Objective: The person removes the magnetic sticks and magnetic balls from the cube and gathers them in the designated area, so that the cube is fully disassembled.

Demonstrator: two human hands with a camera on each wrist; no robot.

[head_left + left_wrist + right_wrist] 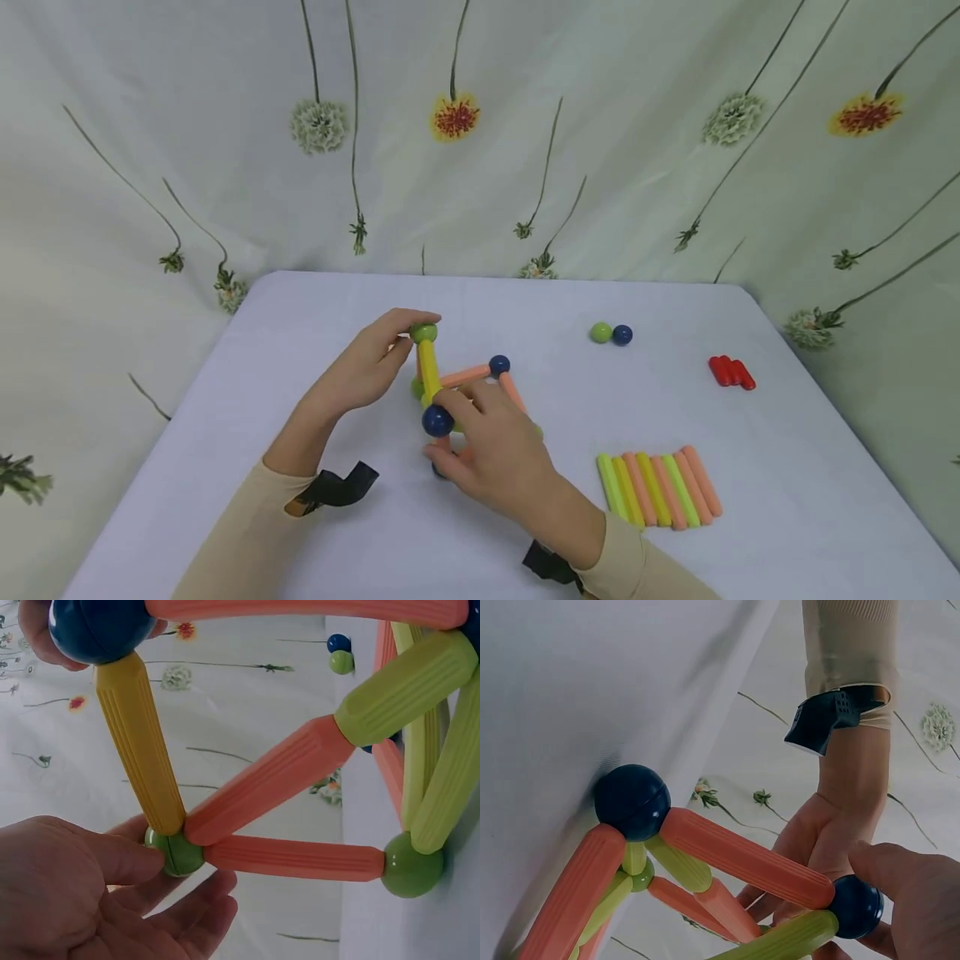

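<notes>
A frame of ribbed toy building sticks and balls stands on the table between the hands. At its upper left corner my left hand [363, 367] pinches a green ball [176, 853] between thumb and fingers. A yellow stick [429, 371] joins that ball to a blue ball [857, 907], which my right hand [501, 450] holds with thumb and fingertips. From the green ball, two salmon sticks [292, 859] also spread out in the left wrist view. Another blue ball [633, 802] sits low, close by the table surface. My right hand hides part of the frame in the head view.
On the white table [555, 308], a loose green ball [601, 332] and blue ball [622, 335] lie side by side at the back. Short red pieces [731, 372] lie at the right. A row of green, yellow and salmon sticks [660, 490] is nearer the front.
</notes>
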